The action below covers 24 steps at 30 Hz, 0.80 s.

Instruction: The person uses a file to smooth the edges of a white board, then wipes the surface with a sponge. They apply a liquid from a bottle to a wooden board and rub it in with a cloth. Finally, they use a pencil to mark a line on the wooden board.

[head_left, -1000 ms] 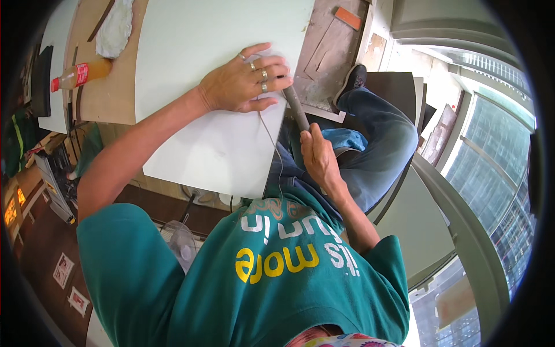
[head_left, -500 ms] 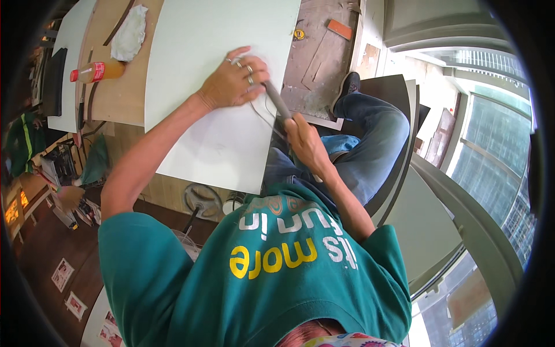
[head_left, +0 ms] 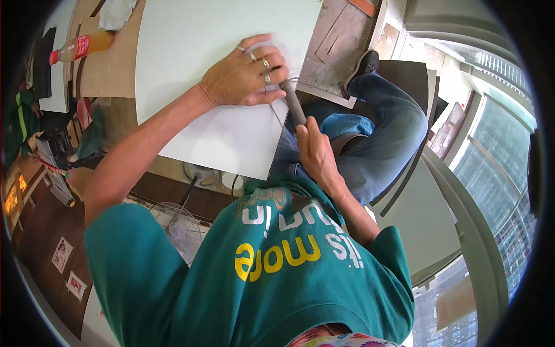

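My left hand [head_left: 248, 72], with rings on several fingers, lies palm down on a large white sheet [head_left: 202, 133] near its right edge. Its fingers are apart, and their tips come close to the far end of a long grey bar-shaped tool [head_left: 295, 105], perhaps a file. The near part of that tool is wrapped in my right hand [head_left: 317, 151], just off the sheet's edge. A thin strip or wire [head_left: 278, 114] curves beside the tool. Whether my left fingertips touch the tool, I cannot tell.
A bottle of orange drink [head_left: 81, 47] and a crumpled white cloth [head_left: 117, 14] lie on the brown board at left. My bent leg [head_left: 387, 121] is right of the sheet. A fan [head_left: 176, 228] stands below, with another person [head_left: 26, 124] at far left and windows [head_left: 491, 168] at right.
The view has shifted slightly. My left hand has moved right along the sheet's edge, and the tool in my right hand is angled more steeply.
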Motion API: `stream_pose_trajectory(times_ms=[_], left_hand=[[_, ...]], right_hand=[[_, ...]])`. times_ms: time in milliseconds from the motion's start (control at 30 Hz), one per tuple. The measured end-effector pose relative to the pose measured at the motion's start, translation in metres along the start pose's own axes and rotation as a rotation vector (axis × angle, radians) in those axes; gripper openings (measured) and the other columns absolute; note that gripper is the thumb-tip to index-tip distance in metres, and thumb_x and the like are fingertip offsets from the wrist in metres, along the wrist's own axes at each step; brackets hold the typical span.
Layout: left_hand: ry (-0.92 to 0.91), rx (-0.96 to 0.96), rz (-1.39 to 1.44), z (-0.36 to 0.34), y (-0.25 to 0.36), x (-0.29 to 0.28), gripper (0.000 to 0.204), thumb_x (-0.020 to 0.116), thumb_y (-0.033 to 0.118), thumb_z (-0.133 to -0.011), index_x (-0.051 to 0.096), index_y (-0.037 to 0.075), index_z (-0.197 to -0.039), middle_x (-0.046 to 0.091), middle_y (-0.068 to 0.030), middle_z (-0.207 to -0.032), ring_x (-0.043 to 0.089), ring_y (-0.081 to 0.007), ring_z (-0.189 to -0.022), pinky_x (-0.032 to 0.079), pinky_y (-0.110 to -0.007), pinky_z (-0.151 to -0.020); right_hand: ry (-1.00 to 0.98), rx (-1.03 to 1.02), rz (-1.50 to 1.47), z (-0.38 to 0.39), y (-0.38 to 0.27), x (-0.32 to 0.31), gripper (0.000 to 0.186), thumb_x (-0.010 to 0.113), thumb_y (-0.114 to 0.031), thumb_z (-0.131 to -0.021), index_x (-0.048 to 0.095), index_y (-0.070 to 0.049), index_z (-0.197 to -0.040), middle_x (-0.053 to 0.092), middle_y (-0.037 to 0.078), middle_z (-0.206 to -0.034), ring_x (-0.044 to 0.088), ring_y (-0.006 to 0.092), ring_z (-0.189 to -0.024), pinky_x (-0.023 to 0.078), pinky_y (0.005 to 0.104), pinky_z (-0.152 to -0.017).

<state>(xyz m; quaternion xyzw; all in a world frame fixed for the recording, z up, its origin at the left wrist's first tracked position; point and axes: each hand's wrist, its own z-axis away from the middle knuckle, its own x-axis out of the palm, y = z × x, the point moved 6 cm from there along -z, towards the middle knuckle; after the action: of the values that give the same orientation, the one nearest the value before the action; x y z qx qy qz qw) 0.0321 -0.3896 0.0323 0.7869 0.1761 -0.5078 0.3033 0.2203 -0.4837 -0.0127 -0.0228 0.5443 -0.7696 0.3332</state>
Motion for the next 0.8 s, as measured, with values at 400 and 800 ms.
stream_pose_trajectory(times_ms=[400,800], left_hand=[[-0.019,-0.048,-0.066,0.015,-0.004,-0.006,0.031,0.064,0.033,-0.093,0.060,0.014,-0.117,0.060,-0.0039,-0.118,0.056,-0.0237,-0.115,0.032,-0.051,-0.118],[-0.039,0.014,0.015,0.033,0.034,0.002,0.042,0.065,0.040,-0.093,0.056,0.015,-0.126,0.057,-0.0028,-0.122,0.051,-0.0212,-0.125,0.031,-0.052,-0.120]], right_hand=[[0.067,-0.271,0.108,-0.004,-0.015,-0.004,0.017,0.048,-0.016,-0.104,0.041,-0.002,-0.098,0.054,0.029,-0.063,0.056,0.0496,-0.063,0.042,0.0578,-0.055],[-0.028,0.060,0.046,0.041,0.007,0.018,0.019,0.047,-0.019,-0.106,0.039,-0.002,-0.098,0.055,0.031,-0.066,0.055,0.0539,-0.067,0.038,0.0593,-0.056]])
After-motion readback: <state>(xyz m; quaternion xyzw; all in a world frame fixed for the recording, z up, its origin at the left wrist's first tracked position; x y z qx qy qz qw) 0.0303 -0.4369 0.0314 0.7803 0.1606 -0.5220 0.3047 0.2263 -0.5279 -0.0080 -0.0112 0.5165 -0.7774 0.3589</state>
